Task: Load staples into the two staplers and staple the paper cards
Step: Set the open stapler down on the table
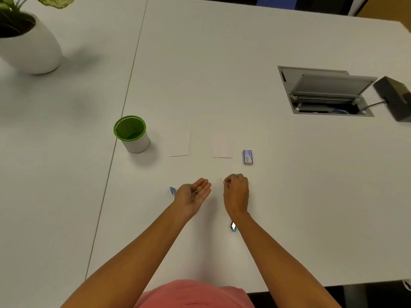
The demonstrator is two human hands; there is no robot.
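My left hand (194, 194) lies palm up over the table with a small grey strip of staples (197, 191) resting in it. My right hand (236, 189) is curled, its fingertips pinched together near the table; what they hold is too small to tell. A blue stapler (172, 191) peeks out just left of my left hand. A second stapler (232, 226), teal and silver, shows under my right forearm. Two white paper cards (179, 144) (222, 148) lie side by side farther out. A small purple staple box (247, 156) sits right of them.
A green-rimmed white cup (133, 134) stands left of the cards. A white plant pot (29, 45) is at the far left. An open cable hatch (325, 92) and a black device (395, 97) are at the far right. A table seam (124, 103) runs past the cup.
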